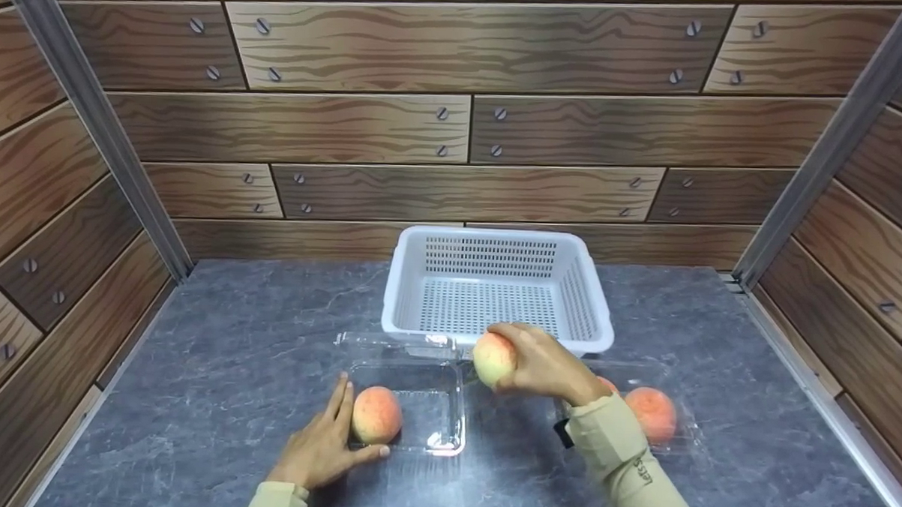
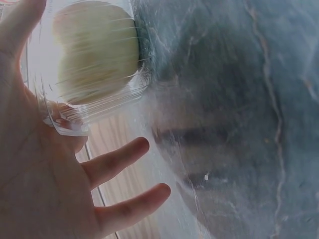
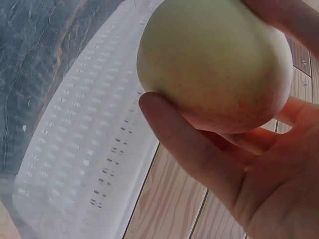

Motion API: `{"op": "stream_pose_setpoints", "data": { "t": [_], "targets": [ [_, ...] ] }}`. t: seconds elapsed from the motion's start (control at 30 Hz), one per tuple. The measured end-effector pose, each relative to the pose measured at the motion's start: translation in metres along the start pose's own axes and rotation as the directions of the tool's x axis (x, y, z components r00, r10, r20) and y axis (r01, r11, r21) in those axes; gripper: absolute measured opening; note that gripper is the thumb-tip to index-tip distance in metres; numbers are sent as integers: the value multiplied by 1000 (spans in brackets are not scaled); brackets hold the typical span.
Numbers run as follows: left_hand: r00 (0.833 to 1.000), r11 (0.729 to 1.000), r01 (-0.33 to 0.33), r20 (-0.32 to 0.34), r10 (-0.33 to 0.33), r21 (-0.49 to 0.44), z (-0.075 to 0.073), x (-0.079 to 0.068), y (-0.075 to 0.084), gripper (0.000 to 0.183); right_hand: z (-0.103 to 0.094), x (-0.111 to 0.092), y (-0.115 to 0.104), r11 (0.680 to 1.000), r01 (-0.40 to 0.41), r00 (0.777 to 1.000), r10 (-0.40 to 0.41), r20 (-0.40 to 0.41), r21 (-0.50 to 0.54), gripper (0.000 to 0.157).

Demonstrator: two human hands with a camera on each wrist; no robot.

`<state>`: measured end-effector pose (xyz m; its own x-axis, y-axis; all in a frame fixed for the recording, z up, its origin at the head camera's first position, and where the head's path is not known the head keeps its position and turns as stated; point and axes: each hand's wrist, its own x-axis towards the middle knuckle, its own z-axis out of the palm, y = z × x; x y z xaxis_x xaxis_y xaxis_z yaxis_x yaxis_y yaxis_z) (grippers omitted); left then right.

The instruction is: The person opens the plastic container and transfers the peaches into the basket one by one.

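My right hand [image 1: 541, 362] holds a yellow-red peach [image 1: 494, 358] in the air, just in front of the white basket. In the right wrist view, fingers and thumb curve round this peach [image 3: 214, 64]. My left hand [image 1: 330, 437] rests at the left side of a clear plastic clamshell box [image 1: 460, 419], its fingers spread and fairly straight. Inside that box, at its left, lies one peach [image 1: 377, 415]. Through the clear wall in the left wrist view, the boxed peach [image 2: 97, 52] shows beside the left hand [image 2: 55, 149].
A white perforated plastic basket [image 1: 393, 296] stands at the back with nothing in it. On the right, partly behind my right forearm, another clear box [image 1: 686, 434] holds peaches [image 1: 651, 415]. Wood-patterned walls [image 1: 473, 52] enclose the grey marbled table [image 1: 268, 330].
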<state>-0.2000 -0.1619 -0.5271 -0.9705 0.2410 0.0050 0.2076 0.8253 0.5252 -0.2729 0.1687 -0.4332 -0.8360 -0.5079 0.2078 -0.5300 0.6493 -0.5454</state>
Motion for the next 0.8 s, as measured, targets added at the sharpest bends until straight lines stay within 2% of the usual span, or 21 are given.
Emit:
{"op": "stream_pose_setpoints", "data": {
  "t": [0.43, 0.8],
  "targets": [
    [1000, 999, 13, -4, -13, 30, -1, 0, 1, 118, -14, 6, 3, 1000, -15, 1000, 15, -17, 0, 75],
    [1000, 1000, 13, -2, -13, 14, -1, 0, 1, 119, -24, 14, 13, 1000, 0, 998, -1, -64, -14, 73]
  ]
}}
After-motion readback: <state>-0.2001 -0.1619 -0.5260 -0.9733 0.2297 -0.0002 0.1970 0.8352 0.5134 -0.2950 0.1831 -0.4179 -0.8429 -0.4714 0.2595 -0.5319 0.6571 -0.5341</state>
